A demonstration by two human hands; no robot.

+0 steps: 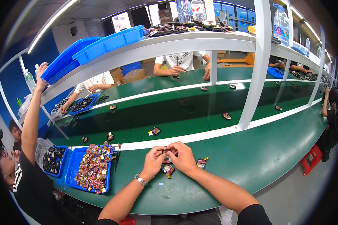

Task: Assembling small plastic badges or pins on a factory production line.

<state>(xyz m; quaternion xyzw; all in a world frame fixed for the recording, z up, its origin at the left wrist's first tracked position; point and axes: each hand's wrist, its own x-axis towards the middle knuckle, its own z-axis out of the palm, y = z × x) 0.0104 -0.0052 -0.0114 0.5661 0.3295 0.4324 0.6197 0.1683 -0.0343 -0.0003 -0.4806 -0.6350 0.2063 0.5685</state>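
Head view: left hand [153, 164] and right hand [183, 158] meet, fingertips pinching a small part [168, 158] they largely hide; a slipping grip could drop it onto the loose piece [168, 171] just below them, and the right hand, swinging outward, might knock the yellow-tipped piece [201, 163] beside its wrist

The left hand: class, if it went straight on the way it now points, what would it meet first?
Most likely the right hand, towards which the left hand slants forward and rightward, though depth between them is unclear.
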